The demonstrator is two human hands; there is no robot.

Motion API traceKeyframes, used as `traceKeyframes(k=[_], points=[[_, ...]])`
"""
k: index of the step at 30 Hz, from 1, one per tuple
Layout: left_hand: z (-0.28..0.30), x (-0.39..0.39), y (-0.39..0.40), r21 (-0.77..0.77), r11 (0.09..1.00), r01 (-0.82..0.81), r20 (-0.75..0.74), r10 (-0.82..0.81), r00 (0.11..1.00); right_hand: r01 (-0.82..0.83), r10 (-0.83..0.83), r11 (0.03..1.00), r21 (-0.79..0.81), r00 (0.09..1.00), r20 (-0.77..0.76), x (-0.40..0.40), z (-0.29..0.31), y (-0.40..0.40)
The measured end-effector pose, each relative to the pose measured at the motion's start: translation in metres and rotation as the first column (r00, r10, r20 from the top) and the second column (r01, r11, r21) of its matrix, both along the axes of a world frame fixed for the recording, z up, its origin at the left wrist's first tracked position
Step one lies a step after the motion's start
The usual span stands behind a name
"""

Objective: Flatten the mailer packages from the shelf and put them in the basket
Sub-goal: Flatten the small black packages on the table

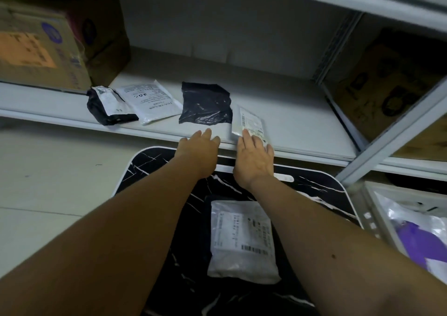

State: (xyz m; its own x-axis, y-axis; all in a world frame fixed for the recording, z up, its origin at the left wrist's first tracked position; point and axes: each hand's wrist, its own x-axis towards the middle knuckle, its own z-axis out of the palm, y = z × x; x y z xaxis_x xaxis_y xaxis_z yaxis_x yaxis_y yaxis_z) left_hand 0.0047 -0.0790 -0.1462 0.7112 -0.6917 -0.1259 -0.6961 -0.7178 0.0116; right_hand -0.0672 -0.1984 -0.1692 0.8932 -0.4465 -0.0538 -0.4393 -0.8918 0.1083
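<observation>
Several mailers lie along the front of the white shelf (302,132): a black one with a white label (108,105), a white one (151,101), a crumpled black one (205,104) and a small pale one (249,122). My right hand (254,156) lies flat with straight fingers on the near end of the small pale mailer. My left hand (198,151) reaches to the shelf's front edge just below the crumpled black mailer, fingers straight, holding nothing. Below, a white mailer (242,238) lies on a dark one on the black marbled table (169,168).
Cardboard boxes (43,49) fill the shelf's left end, and another box (387,86) stands in the bay to the right. A metal upright (387,144) slants down at the right. A white basket (377,209) with purple and white packages sits at the lower right.
</observation>
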Motion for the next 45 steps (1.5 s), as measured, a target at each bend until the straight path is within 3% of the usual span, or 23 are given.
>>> traceKeyframes(k=[4, 9, 18, 23, 30, 33, 37, 39, 41, 45], points=[[0.029, -0.030, 0.008, -0.006, 0.999, 0.044, -0.003, -0.044, 0.999, -0.004, 0.003, 1.000, 0.021, 1.000, 0.012, -0.047, 0.012, 0.019], [0.029, -0.078, 0.029, 0.007, 0.999, 0.042, -0.127, -0.041, 0.991, -0.070, 0.069, 0.997, 0.016, 0.996, 0.058, -0.100, 0.024, 0.054], [0.011, -0.143, 0.060, -0.032, 0.989, -0.144, -0.259, 0.131, 0.957, -0.153, 0.152, 0.988, 0.011, 0.986, 0.070, -0.187, 0.009, 0.109], [0.004, -0.168, 0.065, -0.064, 0.985, -0.160, -0.308, 0.133, 0.942, -0.192, 0.187, 0.980, 0.058, 0.979, 0.086, -0.206, 0.001, 0.122], [0.002, -0.182, 0.067, -0.062, 0.978, -0.200, -0.201, 0.185, 0.962, -0.317, 0.314, 0.948, 0.044, 0.947, 0.062, -0.212, -0.011, 0.124], [-0.001, -0.183, 0.068, -0.088, 0.970, -0.228, -0.188, 0.209, 0.960, -0.365, 0.350, 0.931, 0.021, 0.907, 0.233, -0.212, -0.016, 0.121], [-0.018, -0.178, 0.068, -0.086, 0.984, -0.157, -0.098, 0.149, 0.984, -0.125, 0.074, 0.989, 0.075, 0.873, 0.483, -0.208, -0.018, 0.103], [-0.030, -0.178, 0.065, -0.095, 0.991, -0.090, -0.028, 0.087, 0.996, -0.049, -0.010, 0.990, 0.132, 0.910, 0.415, -0.201, -0.017, 0.093], [-0.041, -0.179, 0.058, -0.094, 0.995, -0.019, 0.018, 0.021, 1.000, -0.014, -0.039, 0.975, 0.222, 0.972, 0.232, -0.194, -0.015, 0.084], [-0.056, -0.181, 0.055, -0.014, 0.997, 0.076, -0.022, -0.076, 0.997, -0.003, -0.004, 0.956, 0.294, 1.000, 0.023, -0.188, -0.030, 0.074]])
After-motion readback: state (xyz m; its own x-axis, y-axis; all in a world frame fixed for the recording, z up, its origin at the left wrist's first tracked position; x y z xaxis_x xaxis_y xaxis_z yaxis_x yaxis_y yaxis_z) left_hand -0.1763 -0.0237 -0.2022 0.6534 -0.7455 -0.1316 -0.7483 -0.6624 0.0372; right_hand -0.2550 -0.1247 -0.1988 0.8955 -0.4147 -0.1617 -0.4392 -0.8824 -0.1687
